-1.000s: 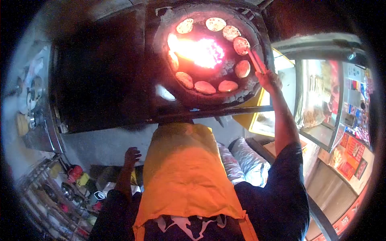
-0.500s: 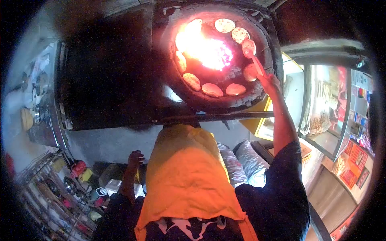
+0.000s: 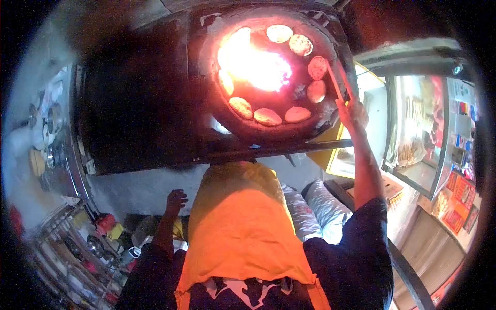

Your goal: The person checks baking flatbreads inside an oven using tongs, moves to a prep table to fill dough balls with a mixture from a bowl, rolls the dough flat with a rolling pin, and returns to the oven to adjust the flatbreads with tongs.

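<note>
My right hand [image 3: 353, 114] is closed around the handle end of long tongs [image 3: 339, 81] at the right rim of the round clay oven [image 3: 248, 135]. The two arms of the tongs are spread, and their tips lie beside a round flatbread [image 3: 317, 67]; whether they touch it I cannot tell. Just below it is another flatbread [image 3: 316, 91]. More flatbreads [image 3: 267, 117] stick around the oven's inner wall. Bright flames [image 3: 253, 62] glare at the centre left of the oven. My left hand [image 3: 176, 200] hangs low beside the apron, its fingers loosely bent and apart, with nothing visible in them.
A dark counter [image 3: 139, 103] spreads left of the oven, with a metal rail [image 3: 253, 154] along the front. Filled sacks [image 3: 325, 206] stand below. On the right is a glass case [image 3: 418, 129]; a cluttered rack [image 3: 72, 248] is at the lower left.
The tongs have moved off the flatbread to its right, their arms now visibly spread. That flatbread sits slightly lower, nearer its neighbour. The view has shifted a little; my left hand stays low.
</note>
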A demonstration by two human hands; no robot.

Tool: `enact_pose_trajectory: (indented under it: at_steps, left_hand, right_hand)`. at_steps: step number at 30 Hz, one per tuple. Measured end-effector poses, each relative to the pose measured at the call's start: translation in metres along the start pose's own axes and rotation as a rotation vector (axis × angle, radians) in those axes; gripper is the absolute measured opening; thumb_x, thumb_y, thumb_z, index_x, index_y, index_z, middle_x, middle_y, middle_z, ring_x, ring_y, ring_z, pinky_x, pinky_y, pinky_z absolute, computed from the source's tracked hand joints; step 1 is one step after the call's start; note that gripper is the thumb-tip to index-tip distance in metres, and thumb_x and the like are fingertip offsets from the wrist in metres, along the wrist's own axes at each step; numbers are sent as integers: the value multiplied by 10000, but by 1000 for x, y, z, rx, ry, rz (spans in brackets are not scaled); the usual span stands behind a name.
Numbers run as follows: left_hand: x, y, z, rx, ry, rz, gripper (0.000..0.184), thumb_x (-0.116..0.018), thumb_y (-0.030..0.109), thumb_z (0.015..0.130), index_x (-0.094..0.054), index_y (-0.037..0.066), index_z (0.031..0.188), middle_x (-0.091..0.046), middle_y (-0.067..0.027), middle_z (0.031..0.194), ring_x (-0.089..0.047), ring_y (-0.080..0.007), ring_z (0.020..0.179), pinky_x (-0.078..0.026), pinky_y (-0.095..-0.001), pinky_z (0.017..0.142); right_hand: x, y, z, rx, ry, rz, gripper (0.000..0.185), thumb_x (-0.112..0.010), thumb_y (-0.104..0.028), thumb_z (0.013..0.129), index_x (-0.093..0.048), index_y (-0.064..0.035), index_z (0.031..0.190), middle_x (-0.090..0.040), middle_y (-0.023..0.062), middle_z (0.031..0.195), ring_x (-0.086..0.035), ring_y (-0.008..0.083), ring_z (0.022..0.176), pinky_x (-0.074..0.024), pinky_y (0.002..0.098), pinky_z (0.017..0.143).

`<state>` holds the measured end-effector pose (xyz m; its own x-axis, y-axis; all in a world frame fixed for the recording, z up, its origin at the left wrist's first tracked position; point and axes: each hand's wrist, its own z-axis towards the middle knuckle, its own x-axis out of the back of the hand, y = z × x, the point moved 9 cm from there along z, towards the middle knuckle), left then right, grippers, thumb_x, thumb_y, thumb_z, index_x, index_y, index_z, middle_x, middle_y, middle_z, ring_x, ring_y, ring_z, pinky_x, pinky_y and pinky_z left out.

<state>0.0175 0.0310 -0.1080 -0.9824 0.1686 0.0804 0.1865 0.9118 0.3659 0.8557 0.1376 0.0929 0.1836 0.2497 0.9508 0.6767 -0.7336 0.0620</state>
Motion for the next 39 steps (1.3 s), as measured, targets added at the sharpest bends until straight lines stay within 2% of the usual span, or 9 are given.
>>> enact_pose_trajectory:
  at_steps: [4,7,9,12,16,18,24,29,39]
  left_hand:
    - [6,4,3,-20,30,24,333,-722,348,954,-632,155,1210,-714,-57,980,-725,-223,788,-531,-338,577]
    - [20,-1,1,-54,-47,-82,347,-710,359,959,-630,126,1203,-723,-76,991,-730,-235,775,-543,-371,557]
    - [44,-6,17,-96,-116,-144,353,-693,369,970,-631,107,1198,-726,-88,1006,-732,-240,777,-549,-393,545]
    - [68,-21,34,-191,-363,-258,317,-660,370,992,-675,63,1070,-734,-118,916,-730,-241,723,-548,-416,516]
    - [78,12,2,-453,28,259,259,-673,300,987,-671,67,874,-596,-44,676,-593,-182,533,-504,-374,477]
    - [71,29,-14,-521,126,392,268,-676,283,986,-670,69,825,-562,-26,616,-558,-167,485,-494,-364,467]
    - [68,20,-9,-313,241,109,196,-658,238,977,-612,62,905,-423,21,620,-430,-120,472,-431,-358,428]
    - [43,-3,6,-276,-342,-363,199,-660,144,937,-606,85,1120,-545,-3,703,-523,-144,505,-425,-306,400]
    - [8,1,-30,-70,44,-31,197,-658,182,942,-630,172,1136,-665,-48,819,-664,-230,586,-491,-347,488]
  right_hand:
    - [22,21,-60,33,207,328,819,-655,-619,920,-491,52,1360,-651,319,1186,-660,478,1067,-524,524,922]
    - [13,68,-127,169,671,392,849,-675,-541,943,-414,97,1440,-674,278,1084,-696,380,1019,-549,495,835]
    - [-25,91,-161,-116,341,644,799,-679,-511,950,-436,90,1417,-673,248,1073,-697,344,995,-544,471,837]
    - [-102,133,-205,-139,135,520,732,-733,-466,917,-457,53,1353,-643,186,867,-654,313,819,-520,432,757]
    - [-157,165,-251,-33,358,551,724,-746,-427,919,-445,50,1373,-672,209,1002,-647,289,914,-510,403,838]
    - [-159,158,-263,-350,171,827,692,-731,-416,940,-456,37,1384,-667,192,1153,-632,265,1052,-486,377,947]
    - [-183,174,-265,-417,177,1084,669,-680,-359,992,-396,49,1440,-627,159,1291,-606,264,1145,-450,371,1021]
    - [-146,156,-265,-418,212,1043,667,-665,-334,1005,-375,60,1458,-606,185,1305,-600,269,1124,-448,364,1017]
    - [-92,96,-254,-113,263,1159,507,-629,-264,1014,-442,40,1374,-576,130,1258,-542,229,1144,-419,374,1025]
